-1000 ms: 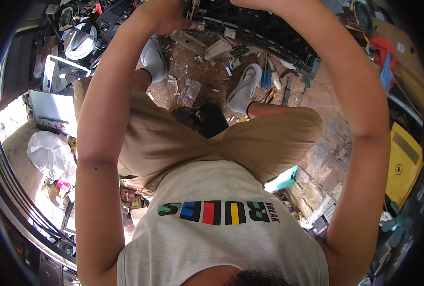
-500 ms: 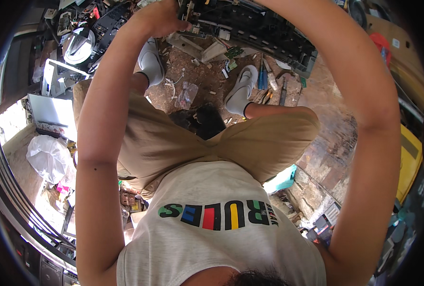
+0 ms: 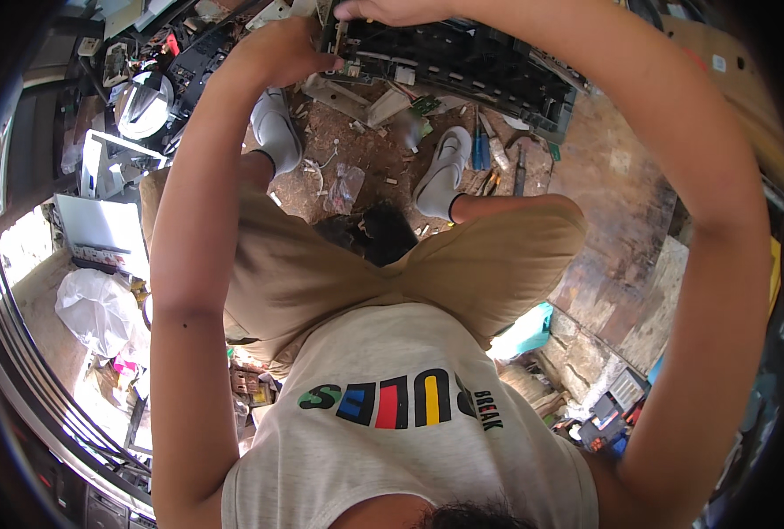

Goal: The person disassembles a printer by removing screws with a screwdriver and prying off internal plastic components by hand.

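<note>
At the top of the head view, my left hand is closed on the left end of a long black plastic housing with slots and small electronic parts along it. My right hand reaches over from the right, its fingers bent onto that same end, close above the left one; some fingertips are cropped or hard to see. Below the housing lie pale plastic strips and a small green circuit board.
Screwdrivers and loose debris lie around my shoes. Piled electronic scrap with a silver disc, a pale panel and a plastic bag crowds the left. A board stands at the right.
My right hand has shifted left along the housing to its left end, its forearm swinging outward. The housing and my left hand have moved slightly left and down.
</note>
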A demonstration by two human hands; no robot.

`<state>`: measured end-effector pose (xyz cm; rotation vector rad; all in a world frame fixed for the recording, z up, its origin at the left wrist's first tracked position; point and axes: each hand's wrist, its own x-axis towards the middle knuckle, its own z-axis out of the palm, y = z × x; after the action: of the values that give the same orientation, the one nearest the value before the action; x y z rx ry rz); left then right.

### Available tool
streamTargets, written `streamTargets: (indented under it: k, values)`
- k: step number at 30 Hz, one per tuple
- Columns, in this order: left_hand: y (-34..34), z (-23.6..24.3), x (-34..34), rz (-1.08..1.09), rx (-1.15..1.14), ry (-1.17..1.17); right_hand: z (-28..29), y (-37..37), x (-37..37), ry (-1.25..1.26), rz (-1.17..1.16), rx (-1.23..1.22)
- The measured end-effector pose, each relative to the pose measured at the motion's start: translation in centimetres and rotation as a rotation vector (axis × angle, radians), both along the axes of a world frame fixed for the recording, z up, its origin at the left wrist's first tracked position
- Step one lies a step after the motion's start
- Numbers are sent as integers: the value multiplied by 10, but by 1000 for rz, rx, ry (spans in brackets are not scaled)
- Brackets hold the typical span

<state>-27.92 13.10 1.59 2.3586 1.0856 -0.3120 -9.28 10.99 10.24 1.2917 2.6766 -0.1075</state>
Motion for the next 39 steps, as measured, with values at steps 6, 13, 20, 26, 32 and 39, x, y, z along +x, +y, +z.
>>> streamTargets:
  k: [6, 13, 20, 26, 32, 39]
  values:
    - [6, -3, 9, 31, 37, -99, 2, -4, 15, -82, 49, -50]
    - [10, -7, 2, 61, 45, -97, -15, -7, 27, 182, 133, 150]
    - [8, 5, 17, 22, 75, -111, -2, -14, 8, -95, -73, 38]
    - [7, 3, 5, 71, 84, -83, -10, -4, 28, 162, 107, 127]
    - [10, 5, 3, 74, 19, -140, 8, -9, 10, -89, -169, -47]
    - [6, 11, 2, 84, 59, -91, -4, -8, 26, 157, 42, 119]
